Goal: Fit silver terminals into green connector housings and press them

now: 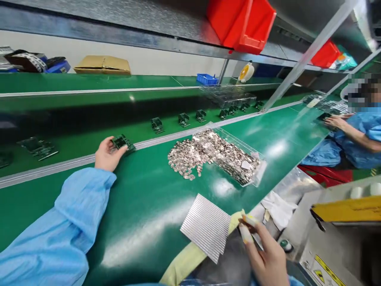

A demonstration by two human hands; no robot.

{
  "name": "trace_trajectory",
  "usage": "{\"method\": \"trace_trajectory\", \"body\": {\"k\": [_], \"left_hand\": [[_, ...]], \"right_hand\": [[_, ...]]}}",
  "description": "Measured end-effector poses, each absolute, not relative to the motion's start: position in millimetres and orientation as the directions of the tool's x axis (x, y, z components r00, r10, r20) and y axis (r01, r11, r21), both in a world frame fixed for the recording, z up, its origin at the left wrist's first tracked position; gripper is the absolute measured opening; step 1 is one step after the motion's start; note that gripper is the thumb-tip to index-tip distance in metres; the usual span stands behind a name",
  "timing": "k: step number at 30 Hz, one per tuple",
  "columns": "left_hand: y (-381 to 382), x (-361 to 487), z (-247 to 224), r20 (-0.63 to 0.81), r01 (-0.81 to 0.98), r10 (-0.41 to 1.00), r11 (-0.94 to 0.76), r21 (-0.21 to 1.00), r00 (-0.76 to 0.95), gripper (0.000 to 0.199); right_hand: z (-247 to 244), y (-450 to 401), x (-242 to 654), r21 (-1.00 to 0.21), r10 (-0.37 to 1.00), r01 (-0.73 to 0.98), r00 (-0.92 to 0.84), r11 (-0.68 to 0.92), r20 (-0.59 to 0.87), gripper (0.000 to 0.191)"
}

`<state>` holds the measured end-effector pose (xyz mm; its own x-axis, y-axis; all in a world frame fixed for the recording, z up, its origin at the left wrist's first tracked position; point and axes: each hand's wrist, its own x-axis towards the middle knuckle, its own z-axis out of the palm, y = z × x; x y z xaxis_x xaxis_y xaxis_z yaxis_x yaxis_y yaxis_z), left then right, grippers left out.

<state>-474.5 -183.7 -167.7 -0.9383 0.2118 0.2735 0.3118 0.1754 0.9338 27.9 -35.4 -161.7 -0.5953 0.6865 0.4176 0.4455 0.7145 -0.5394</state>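
Note:
My left hand (107, 155) grips a small green circuit board assembly (121, 142) between thumb and fingers, over the metal rail at the edge of the conveyor. My right hand (266, 252) is at the lower right, its fingertips covered in pale finger cots and drawn together; what they pinch, if anything, I cannot make out. Beside it, a silver ribbed sheet (206, 226) extends over the near edge of the green bench, next to a pale yellow strip (186, 262). Farther in, a heap of small metal pieces (186, 157) spills from a clear tray (258, 178) full of them.
Several circuit board assemblies (157, 124) sit along the green conveyor (89, 115). Overhead, a red bin (241, 26) stands on a metal shelf. A slanted post (309, 53) rises at the right. Another person in blue sleeves (364, 127) works there. A machine (330, 238) stands at lower right.

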Motion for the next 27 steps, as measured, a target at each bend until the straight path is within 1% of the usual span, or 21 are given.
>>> {"method": "trace_trajectory", "body": {"k": [1,3,6,9,11,13,15,17,18,19,21,23,24,27], "left_hand": [[-184,-494,-170,0.264,0.295,0.168,0.196,0.935,-0.950,0.070],[-181,-524,-171,0.252,0.283,0.150,0.244,0.928,-0.956,0.071],[-168,-554,-167,0.257,0.326,0.230,0.351,0.878,-0.939,0.071],[-158,-565,-166,0.276,0.382,0.307,0.374,0.845,-0.911,0.067],[-162,-563,-166,0.321,0.416,0.298,0.357,0.836,-0.899,0.064],[-181,-557,-165,0.380,0.454,0.260,0.353,0.818,-0.887,0.060],[-216,-548,-165,0.458,0.494,0.188,0.383,0.781,-0.869,0.054],[-265,-541,-167,0.546,0.506,0.061,0.472,0.722,-0.836,0.051],[-292,-539,-168,0.565,0.476,-0.006,0.532,0.701,-0.825,0.051],[-319,-538,-169,0.558,0.421,-0.064,0.588,0.691,-0.827,0.054],[-365,-543,-170,0.482,0.280,-0.140,0.662,0.695,-0.865,0.063],[-394,-554,-168,0.396,0.193,-0.145,0.693,0.695,-0.907,0.073],[-400,-560,-166,0.376,0.188,-0.126,0.698,0.691,-0.918,0.077],[-391,-577,-158,0.369,0.263,-0.022,0.661,0.702,-0.929,0.091]], "right_hand": [[-153,-24,1,-0.518,0.633,0.401,-0.652,0.755,0.417,0.024],[-140,-1,-48,-0.495,0.554,0.337,-0.732,0.801,0.396,0.021],[-135,31,-107,-0.429,0.506,0.348,-0.793,0.834,0.340,0.025],[-145,59,-147,-0.262,0.517,0.454,-0.812,0.851,0.272,0.031],[-156,74,-165,-0.143,0.504,0.484,-0.832,0.863,0.231,0.032],[-167,84,-176,-0.090,0.469,0.461,-0.857,0.883,0.212,0.031],[-176,92,-180,-0.097,0.430,0.419,-0.876,0.903,0.216,0.028],[-183,98,-179,-0.128,0.413,0.393,-0.879,0.911,0.238,0.028],[-186,100,-177,-0.147,0.413,0.387,-0.874,0.910,0.256,0.028],[-188,103,-176,-0.169,0.417,0.383,-0.866,0.908,0.275,0.029],[-192,109,-173,-0.222,0.436,0.382,-0.844,0.897,0.312,0.029],[-193,114,-173,-0.281,0.455,0.373,-0.825,0.884,0.336,0.026],[-190,115,-173,-0.309,0.462,0.367,-0.818,0.877,0.341,0.024],[-173,106,-171,-0.404,0.490,0.354,-0.817,0.843,0.306,0.019]]}}
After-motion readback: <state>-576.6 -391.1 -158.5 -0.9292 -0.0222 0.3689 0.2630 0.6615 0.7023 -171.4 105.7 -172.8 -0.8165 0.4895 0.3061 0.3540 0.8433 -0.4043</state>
